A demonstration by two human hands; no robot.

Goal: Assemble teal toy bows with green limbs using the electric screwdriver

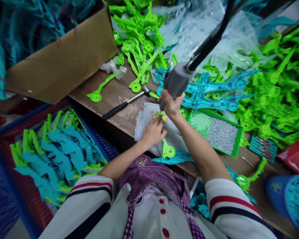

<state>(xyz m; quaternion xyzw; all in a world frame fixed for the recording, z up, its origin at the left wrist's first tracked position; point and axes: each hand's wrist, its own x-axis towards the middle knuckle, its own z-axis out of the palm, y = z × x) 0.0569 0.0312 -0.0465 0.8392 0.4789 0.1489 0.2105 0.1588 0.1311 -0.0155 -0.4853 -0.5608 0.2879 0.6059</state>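
Observation:
My right hand (173,104) is wrapped round a grey electric screwdriver (178,79), which points down at the work cloth (142,121). Close to its tip, my left hand (153,132) presses its fingers onto a lime-green plastic part (168,151). The part's round end shows below that hand, while its middle is hidden. A yellow cartoon figure is printed on the cloth under my fingertips. Just right of my right forearm sits a green tray (235,141) with many small metal pieces. Blue plastic parts (206,96) lie beyond my right hand.
A hammer (124,105) lies left of the cloth. Green parts (139,56) and clear plastic bags (214,43) heap up behind. At left stand a cardboard box (64,59) and a blue-rimmed crate (3,166). A blue bucket (276,192) stands at right.

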